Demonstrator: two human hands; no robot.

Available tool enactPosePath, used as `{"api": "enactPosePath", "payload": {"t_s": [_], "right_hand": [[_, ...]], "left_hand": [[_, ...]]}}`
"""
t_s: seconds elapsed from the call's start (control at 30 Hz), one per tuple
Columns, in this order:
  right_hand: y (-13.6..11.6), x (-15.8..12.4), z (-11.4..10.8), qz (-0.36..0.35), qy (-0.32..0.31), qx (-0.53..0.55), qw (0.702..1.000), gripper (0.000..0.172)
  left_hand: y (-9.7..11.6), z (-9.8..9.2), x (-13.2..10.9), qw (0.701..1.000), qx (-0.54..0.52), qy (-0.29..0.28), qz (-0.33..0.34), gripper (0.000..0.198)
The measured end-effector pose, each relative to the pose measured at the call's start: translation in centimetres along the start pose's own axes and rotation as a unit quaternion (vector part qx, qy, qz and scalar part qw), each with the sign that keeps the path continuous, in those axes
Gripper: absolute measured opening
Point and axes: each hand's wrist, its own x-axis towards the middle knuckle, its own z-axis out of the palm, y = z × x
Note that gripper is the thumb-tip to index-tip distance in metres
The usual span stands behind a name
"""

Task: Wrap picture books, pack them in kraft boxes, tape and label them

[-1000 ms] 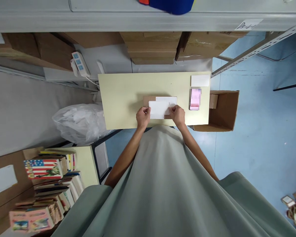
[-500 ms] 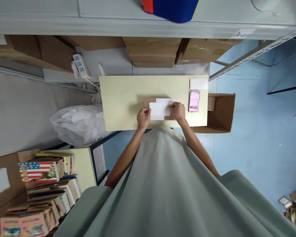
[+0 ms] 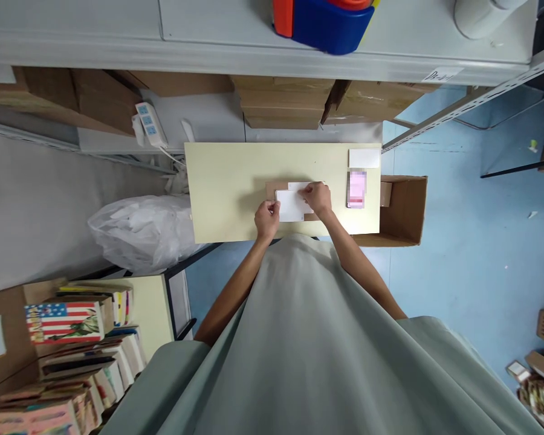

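A small white sheet, maybe a card or label [image 3: 291, 208], lies over a flat brown cardboard piece [image 3: 275, 190] at the front middle of the pale yellow table [image 3: 226, 175]. Behind it, a second white piece [image 3: 294, 185] shows along the cardboard's far edge. My left hand [image 3: 267, 219] has its fingers pinched at the sheet's left edge. My right hand [image 3: 318, 198] is closed too, its fingertips on the sheet's upper right part, hiding that corner. Whether the sheet is stuck to the cardboard, I cannot tell.
A white stack [image 3: 364, 158] and a pink printed item [image 3: 356, 189] lie at the table's right end. Beside it stands an open cardboard box [image 3: 410, 211]. A plastic bag [image 3: 145, 232] is on the left, books [image 3: 90, 350] lower left, and a shelf edge [image 3: 208, 57] overhead.
My right hand has slid a little left over the white sheet. My left hand stays at its left edge. The whole view has shifted slightly.
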Motion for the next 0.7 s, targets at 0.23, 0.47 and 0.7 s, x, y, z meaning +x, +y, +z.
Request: {"api": "enactPosePath", "payload": {"t_s": [0.23, 0.47, 0.7], "right_hand": [[-1.3, -3.1, 2.1, -0.014, -0.080, -0.093, 0.992, 0.013], [-3.7, -0.5, 2.3, -0.050, -0.117, -0.089, 0.988, 0.019], [-4.6, -0.3, 3.2, -0.063, -0.077, -0.102, 0.990, 0.017]], "left_hand": [[0.3, 0.2, -0.4, 1.000, 0.014, 0.006, 0.016, 0.016], [0.7, -0.1, -0.6, 0.999, 0.031, -0.007, 0.029, 0.016], [1.1, -0.2, -0.4, 1.000, 0.016, -0.002, 0.003, 0.014]]}}
